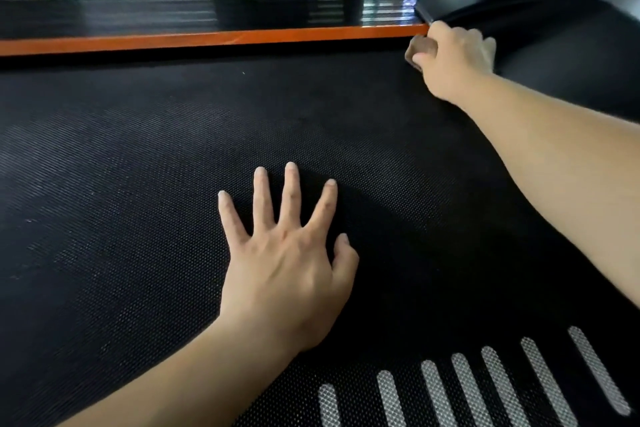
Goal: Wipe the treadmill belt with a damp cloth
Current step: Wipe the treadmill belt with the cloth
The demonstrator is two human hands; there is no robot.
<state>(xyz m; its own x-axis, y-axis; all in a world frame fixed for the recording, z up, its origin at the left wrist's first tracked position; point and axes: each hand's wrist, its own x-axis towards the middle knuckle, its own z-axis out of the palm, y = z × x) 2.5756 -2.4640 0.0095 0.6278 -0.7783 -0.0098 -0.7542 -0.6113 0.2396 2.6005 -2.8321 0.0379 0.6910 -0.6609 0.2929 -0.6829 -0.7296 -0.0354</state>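
Black treadmill belt [138,184] bears the left hand [287,267], fingers splayed; right hand [453,55] fingers clutch a cloth [418,49].

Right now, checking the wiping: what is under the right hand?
A brownish cloth pokes out under the right hand, at the belt edge beside the orange rail. The hand covers the rest of it.

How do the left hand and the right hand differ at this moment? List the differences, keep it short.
The left hand lies flat with its fingers spread; the right hand is curled.
The left hand holds nothing; the right hand grips a brown cloth.
The left hand rests mid-belt, near the camera; the right hand is at the far edge, by the end of the orange rail.
Shared: both are bare and on the black treadmill belt.
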